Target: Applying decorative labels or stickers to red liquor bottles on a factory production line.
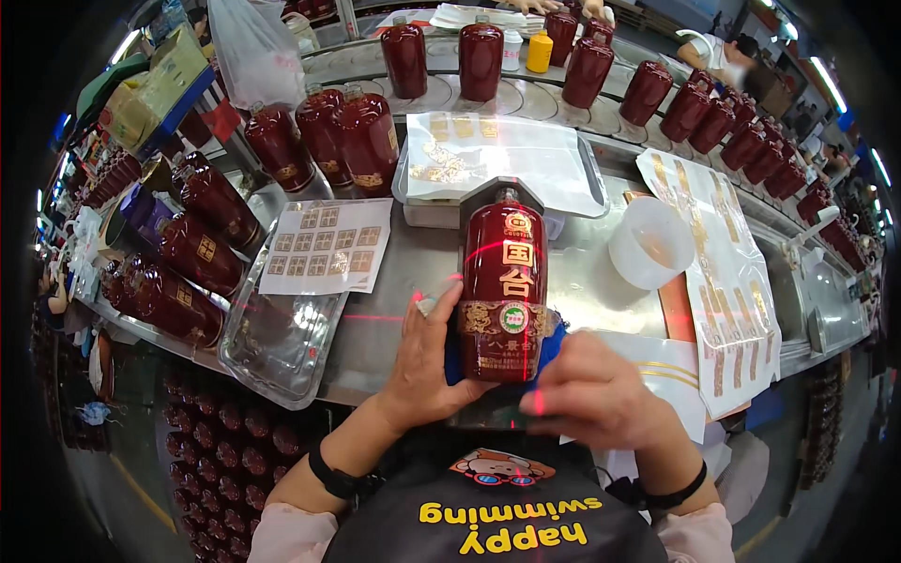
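A dark red bottle (504, 291) with gold lettering, a patterned band and a round green-and-white emblem lies tilted toward me in a dark stand (507, 184). My left hand (427, 361) wraps its left side, fingers along the glass and thumb by the base; a pale cover sits on one finger. My right hand (601, 389) is just off the bottle's lower right, fingers curled in and slightly blurred; what they hold, if anything, is hidden. Blue cloth (554, 342) shows between the bottle and this hand. Red laser lines cross the bottle and both hands.
Gold label sheets lie on a clear tray (282, 352), a rear tray (593, 192) and at right (727, 281). A translucent white tub (652, 242) stands right of the bottle. Red bottles (366, 141) crowd the left, and more line the curved conveyor (535, 91). Other people work beyond.
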Demonstrator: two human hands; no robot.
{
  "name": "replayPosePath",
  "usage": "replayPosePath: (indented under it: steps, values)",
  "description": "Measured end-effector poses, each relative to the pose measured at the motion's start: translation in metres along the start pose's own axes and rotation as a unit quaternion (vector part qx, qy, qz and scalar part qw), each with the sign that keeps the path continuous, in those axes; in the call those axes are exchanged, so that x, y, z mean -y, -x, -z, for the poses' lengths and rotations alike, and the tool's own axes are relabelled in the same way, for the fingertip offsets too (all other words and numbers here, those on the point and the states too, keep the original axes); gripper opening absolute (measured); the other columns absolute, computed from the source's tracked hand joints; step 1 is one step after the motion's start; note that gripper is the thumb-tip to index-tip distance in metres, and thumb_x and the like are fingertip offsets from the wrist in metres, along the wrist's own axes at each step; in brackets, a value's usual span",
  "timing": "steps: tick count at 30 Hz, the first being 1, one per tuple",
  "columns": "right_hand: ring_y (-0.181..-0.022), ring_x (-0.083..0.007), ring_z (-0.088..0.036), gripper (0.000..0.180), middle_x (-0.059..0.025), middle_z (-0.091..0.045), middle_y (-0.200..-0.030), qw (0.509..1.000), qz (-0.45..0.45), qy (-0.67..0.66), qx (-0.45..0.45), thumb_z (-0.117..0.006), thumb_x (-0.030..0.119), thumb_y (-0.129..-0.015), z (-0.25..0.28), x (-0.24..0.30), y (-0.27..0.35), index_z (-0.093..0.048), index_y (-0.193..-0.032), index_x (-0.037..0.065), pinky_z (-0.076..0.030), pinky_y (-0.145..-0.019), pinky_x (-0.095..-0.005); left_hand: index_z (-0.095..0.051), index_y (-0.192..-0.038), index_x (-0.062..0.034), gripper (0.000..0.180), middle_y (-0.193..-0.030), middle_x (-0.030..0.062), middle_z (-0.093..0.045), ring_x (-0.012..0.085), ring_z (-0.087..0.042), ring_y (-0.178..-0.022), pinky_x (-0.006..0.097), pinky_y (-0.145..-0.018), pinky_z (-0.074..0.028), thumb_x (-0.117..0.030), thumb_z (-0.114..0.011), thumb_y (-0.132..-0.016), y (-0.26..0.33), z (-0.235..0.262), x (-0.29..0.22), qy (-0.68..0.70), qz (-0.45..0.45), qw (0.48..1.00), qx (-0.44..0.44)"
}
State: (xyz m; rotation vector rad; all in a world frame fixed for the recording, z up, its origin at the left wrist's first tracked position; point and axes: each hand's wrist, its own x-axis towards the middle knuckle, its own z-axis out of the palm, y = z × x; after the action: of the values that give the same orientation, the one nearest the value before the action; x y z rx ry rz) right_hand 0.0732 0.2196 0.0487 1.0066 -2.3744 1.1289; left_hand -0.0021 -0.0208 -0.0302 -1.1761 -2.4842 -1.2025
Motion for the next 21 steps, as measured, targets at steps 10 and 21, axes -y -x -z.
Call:
replayPosePath:
  steps: [10, 21]
  values:
    - [-0.081, -0.0133, -0.063, 0.020, -0.0032, -0.068, -0.088, 0.921, -0.289, -0.232, -0.124, -0.075, 0.015, -0.088, -0.015, -0.018, 0.024, -0.068, -0.103, 0.004, -0.050, -0.072, -0.0296, -0.021, -0.153, 0.0022, 0.108, -0.147, 0.0220, -0.044, 0.0426, -0.045, -0.132, 0.061, -0.116, -0.019, -0.049, -0.080, -0.077, 0.003, -0.003, -0.003, 0.008, 0.012, 1.000, 0.004]
    - [-0.077, -0.0272, -0.053, 0.043, -0.0073, -0.059, -0.091, 0.999, 0.001, -0.032, -0.021, -0.084, 0.006, -0.061, -0.010, 0.003, 0.009, -0.068, -0.101, 0.007, -0.042, -0.070, -0.0385, -0.030, -0.151, 0.0009, 0.105, -0.137, 0.0231, -0.050, 0.0425, -0.047, -0.125, 0.060, -0.116, -0.019, -0.044, -0.083, -0.072, 0.006, -0.002, 0.004, 0.010, 0.018, 1.000, -0.014]
